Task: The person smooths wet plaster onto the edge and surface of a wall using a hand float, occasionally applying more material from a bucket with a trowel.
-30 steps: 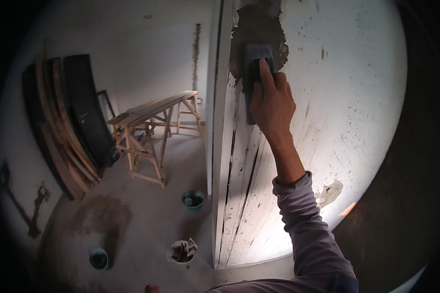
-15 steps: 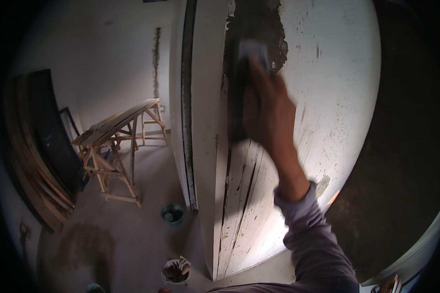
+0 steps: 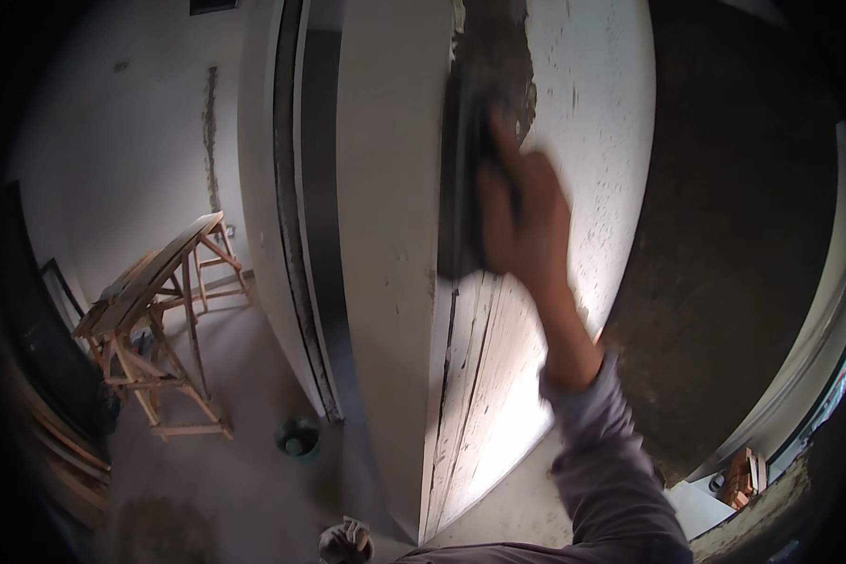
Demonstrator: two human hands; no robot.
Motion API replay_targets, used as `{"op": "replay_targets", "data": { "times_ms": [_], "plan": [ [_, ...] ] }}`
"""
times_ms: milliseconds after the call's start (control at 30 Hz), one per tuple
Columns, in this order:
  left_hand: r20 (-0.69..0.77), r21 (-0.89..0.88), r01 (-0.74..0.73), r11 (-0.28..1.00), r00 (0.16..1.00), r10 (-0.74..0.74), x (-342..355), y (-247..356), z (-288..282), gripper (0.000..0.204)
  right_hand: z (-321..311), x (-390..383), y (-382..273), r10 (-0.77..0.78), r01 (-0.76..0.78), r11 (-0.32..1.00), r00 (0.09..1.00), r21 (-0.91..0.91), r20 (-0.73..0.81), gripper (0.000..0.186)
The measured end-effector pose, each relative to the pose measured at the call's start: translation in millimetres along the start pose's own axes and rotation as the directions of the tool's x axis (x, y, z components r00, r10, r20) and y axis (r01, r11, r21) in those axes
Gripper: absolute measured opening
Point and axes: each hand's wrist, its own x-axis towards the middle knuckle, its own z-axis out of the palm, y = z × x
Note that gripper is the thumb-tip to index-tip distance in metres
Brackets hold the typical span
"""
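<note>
My right hand [image 3: 531, 211] is closed round the handle of a plastering trowel [image 3: 462, 188], a long dark flat tool held upright and blurred by motion. It lies against the right face of the white wall end [image 3: 385, 244], along its vertical corner. Just above and behind the trowel, a rough dark grey patch of wet-looking mortar [image 3: 498, 42] covers the upper wall. Below my hand, the same face shows cracks and dark specks. My right arm reaches up in a grey-purple sleeve [image 3: 606, 461]. My left hand is out of the picture.
Wooden trestles with planks [image 3: 160, 282] stand at the left. A dark green bucket [image 3: 297, 438] is on the floor, and a pale bucket [image 3: 345, 542] sits near the wall's foot, cut by the lower edge. Reddish bricks [image 3: 744, 477] lie at the lower right, beyond a dark wall [image 3: 724, 244].
My view has turned to the right, so the trestles sit further left and the bricks have come into sight. My right hand still grips the trowel, now against the wall's corner edge.
</note>
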Motion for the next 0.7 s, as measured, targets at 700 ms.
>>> {"op": "replay_targets", "data": {
  "times_ms": [700],
  "plan": [
    [-0.066, 0.018, 0.139, 0.99, 0.988, -0.137, -3, 27, -100, 0.034, -17, 43, 49, -0.003, 0.002, 0.983, 1.0, -0.185, -0.007, 0.039]
  ]
}}
